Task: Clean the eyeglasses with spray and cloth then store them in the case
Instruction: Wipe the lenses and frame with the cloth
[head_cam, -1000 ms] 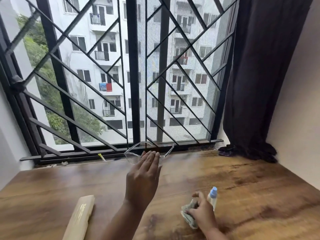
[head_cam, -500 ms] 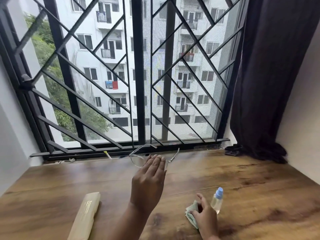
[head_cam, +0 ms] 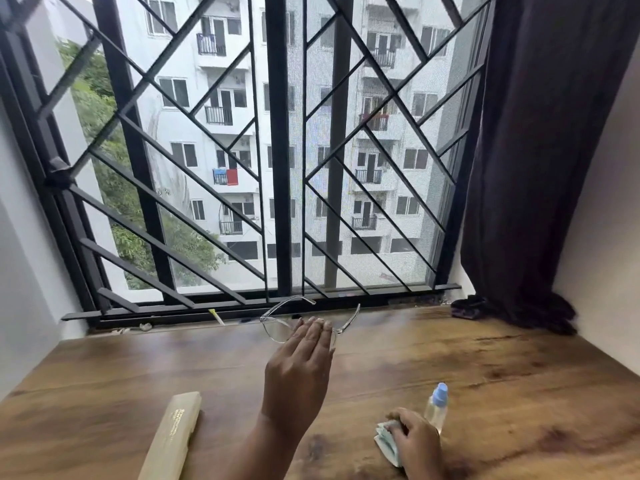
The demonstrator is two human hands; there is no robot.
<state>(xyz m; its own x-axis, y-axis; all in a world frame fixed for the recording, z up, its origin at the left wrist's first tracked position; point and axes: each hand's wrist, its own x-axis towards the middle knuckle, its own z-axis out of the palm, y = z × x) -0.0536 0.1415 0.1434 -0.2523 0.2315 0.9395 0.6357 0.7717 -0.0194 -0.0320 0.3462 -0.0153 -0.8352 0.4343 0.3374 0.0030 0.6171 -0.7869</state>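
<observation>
My left hand (head_cam: 299, 372) is raised over the middle of the wooden table (head_cam: 485, 368) and holds clear-framed eyeglasses (head_cam: 277, 327) up toward the window, temples unfolded. The right lens is hidden behind my fingers. My right hand (head_cam: 415, 441) rests low on the table, gripping a folded pale green cloth (head_cam: 386, 441). A small clear spray bottle (head_cam: 437, 407) with a blue cap stands upright just beyond that hand. A long beige case (head_cam: 173, 438) lies shut at the lower left.
A barred window (head_cam: 280, 150) with a dark frame runs along the table's far edge. A dark curtain (head_cam: 526, 161) hangs at the right, bunched on the tabletop corner. White walls close in on both sides.
My left hand with the eyeglasses stays raised while the view shifts slightly. My right hand has slid toward me with the cloth, away from the spray bottle.
</observation>
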